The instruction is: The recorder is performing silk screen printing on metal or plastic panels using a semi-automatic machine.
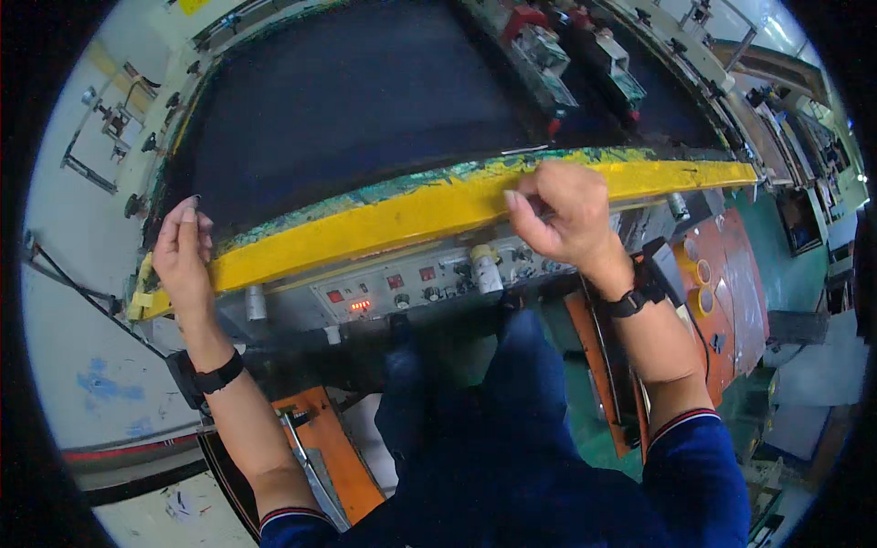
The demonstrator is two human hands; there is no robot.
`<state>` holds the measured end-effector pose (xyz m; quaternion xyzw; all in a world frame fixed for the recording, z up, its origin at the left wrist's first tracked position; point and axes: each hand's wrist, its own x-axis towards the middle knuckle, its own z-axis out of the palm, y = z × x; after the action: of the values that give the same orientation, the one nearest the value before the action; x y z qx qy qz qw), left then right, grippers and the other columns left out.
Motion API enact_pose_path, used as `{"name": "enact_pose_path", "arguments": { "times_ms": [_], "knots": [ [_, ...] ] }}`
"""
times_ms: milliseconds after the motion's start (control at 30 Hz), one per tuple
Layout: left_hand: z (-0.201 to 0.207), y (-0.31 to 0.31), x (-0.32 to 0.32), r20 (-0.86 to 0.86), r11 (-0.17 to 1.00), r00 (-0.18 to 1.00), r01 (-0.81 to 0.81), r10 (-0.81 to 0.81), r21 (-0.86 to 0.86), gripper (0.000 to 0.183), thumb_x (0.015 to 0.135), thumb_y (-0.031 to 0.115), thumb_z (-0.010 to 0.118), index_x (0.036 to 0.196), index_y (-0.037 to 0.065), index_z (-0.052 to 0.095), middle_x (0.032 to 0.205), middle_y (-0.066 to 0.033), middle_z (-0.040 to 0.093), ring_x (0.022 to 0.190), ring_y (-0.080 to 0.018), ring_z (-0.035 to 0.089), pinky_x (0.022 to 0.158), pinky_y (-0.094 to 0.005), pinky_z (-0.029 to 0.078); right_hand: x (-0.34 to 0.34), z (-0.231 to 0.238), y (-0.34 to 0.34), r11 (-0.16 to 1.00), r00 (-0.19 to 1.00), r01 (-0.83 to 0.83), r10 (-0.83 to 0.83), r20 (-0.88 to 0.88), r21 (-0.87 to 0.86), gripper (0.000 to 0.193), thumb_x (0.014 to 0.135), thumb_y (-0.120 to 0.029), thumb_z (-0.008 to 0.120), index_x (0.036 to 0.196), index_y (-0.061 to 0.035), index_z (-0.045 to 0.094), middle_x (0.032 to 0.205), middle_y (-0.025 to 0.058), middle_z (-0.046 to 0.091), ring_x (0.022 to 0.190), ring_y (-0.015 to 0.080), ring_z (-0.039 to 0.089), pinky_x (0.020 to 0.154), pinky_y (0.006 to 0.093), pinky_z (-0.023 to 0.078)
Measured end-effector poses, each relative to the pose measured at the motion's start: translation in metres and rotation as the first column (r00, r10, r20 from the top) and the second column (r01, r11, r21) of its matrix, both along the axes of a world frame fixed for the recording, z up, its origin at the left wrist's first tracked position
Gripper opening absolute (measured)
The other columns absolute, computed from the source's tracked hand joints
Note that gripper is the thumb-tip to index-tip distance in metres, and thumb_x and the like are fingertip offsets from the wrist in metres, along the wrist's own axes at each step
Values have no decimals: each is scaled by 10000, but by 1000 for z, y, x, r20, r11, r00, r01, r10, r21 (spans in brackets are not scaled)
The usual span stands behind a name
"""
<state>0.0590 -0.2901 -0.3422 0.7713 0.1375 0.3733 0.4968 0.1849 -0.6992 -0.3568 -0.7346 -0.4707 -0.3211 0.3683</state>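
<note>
Thumb and fingers of the left grip are drawn close together at the left end of the yellow edge; a small dark spot shows at the tips, and I cannot tell whether anything is pinched there. Above the same edge, right of its middle, the right grip is loosely curled, thumb apart from the bent fingers, with nothing visible inside. Whether it rests on the edge or hovers is unclear.

If the edge were to drop or shift, fingers near it could be nipped against the machine beneath. Reaching forward could smear skin or mesh, should the coating be wet. A low right forearm might brush the knobs on the panel, changing a setting by accident.

The mesh lies beyond both hands, dark blue-black and mostly even, bordered by ragged green and yellow crust. Its near side is the yellow edge, smooth and bright, seeming bowed through the lens. Farther off, over the mesh's right part, stand two stained carriages. Below the edge, the panel carries a lit red display; yellow rolls sit to the right.
</note>
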Motion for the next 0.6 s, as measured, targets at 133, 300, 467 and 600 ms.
{"name": "enact_pose_path", "arguments": {
  "times_ms": [133, 300, 467, 600],
  "knots": [
    [-3, 1, 0, 10, 1000, 1000, 1, -1, 7, 235, 949, 175, 561, 1110, 23, 639, 794, 12, 607, 610, -20, 456, 524, -162, 343, 0, -4, 0, 999, 998, -15, 13, 55, 37, 99, 701, -76, 691, 708, -44, 599, 635, 103, 568, 534, 278, 564, 479, 358, 435],
    [-3, -1, 0, 9, 1000, 1000, 6, -6, -2, 232, 947, 170, 561, 1106, 18, 635, 790, 11, 603, 611, -22, 456, 523, -166, 336, 0, -8, -2, 999, 995, -25, 21, 94, 37, 97, 689, -73, 685, 751, -53, 613, 682, 77, 593, 586, 256, 582, 526, 339, 457],
    [-1, -3, 2, 3, 1000, 1000, 4, -4, 22, 239, 947, 168, 559, 1114, 12, 627, 800, 13, 602, 617, -24, 457, 525, -169, 337, -1, -8, -5, 1000, 994, -20, 19, 110, 12, 107, 682, -78, 684, 765, -58, 619, 718, 69, 607, 604, 250, 585, 534, 334, 459],
    [-2, -5, 1, 12, 998, 1000, -2, 1, 65, 230, 946, 151, 556, 1112, 8, 626, 805, 9, 602, 627, -27, 462, 534, -169, 342, -2, -10, -8, 1000, 991, -19, 22, 129, -23, 133, 678, -78, 681, 802, -62, 633, 767, 61, 624, 647, 241, 590, 559, 335, 462]
  ]
}}
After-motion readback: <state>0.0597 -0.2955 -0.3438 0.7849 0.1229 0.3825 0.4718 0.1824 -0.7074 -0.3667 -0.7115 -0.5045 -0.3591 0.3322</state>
